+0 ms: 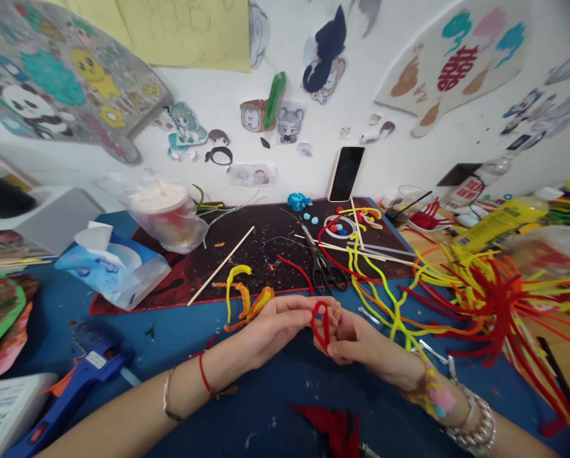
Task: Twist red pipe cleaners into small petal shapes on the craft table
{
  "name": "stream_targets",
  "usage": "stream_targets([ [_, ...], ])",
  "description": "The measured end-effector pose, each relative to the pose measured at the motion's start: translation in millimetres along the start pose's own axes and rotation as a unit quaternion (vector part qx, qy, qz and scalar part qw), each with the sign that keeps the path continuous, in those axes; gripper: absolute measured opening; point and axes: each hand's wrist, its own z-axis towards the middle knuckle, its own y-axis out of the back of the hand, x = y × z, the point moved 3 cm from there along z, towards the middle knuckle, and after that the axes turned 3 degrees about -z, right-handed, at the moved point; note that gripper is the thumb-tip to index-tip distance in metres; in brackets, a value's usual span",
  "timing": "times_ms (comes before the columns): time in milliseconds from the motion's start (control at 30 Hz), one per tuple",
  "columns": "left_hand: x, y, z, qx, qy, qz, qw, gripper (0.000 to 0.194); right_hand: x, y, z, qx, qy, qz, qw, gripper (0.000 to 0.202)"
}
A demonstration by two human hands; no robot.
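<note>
Both hands meet over the blue tabletop at the middle of the view. Between them is a red pipe cleaner [320, 327] bent into a narrow loop. My left hand [285, 321] pinches the top of the loop with its thumb and fingers. The lower end of the loop is between the thumb and fingers of my right hand [349, 334]. Black scissors [324, 264] lie just beyond the fingers, beside a straight red pipe cleaner [297, 267]. Yellow and orange bent pieces [247, 299] rest left of the scissors.
A blue glue gun [89, 375], a tissue pack [111, 264] and a bagged cup [168, 213] stand at left. Red and yellow pipe cleaners [499, 299] spread at right, near a yellow bottle [497, 222]. A phone [346, 173] leans on the wall. Red material [330, 426] lies at the front.
</note>
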Motion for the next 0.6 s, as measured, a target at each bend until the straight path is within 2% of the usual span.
stream_targets([
  [233,11,7.6,-1,-0.060,-0.008,0.003,0.998,0.013,-7,0,1,0.001,-0.003,-0.005,1.000,0.029],
  [333,13,9.1,0,-0.066,-0.019,-0.005,0.998,0.010,-8,-1,1,-0.001,-0.011,-0.006,1.000,0.031],
  [500,15,10.6,1,-0.069,-0.015,-0.026,0.997,0.027,-7,-4,1,0.005,-0.014,-0.004,1.000,0.033],
  [600,18,13.2,1,-0.082,0.004,-0.038,0.996,0.026,-7,-4,2,0.001,-0.023,-0.003,1.000,0.033],
])
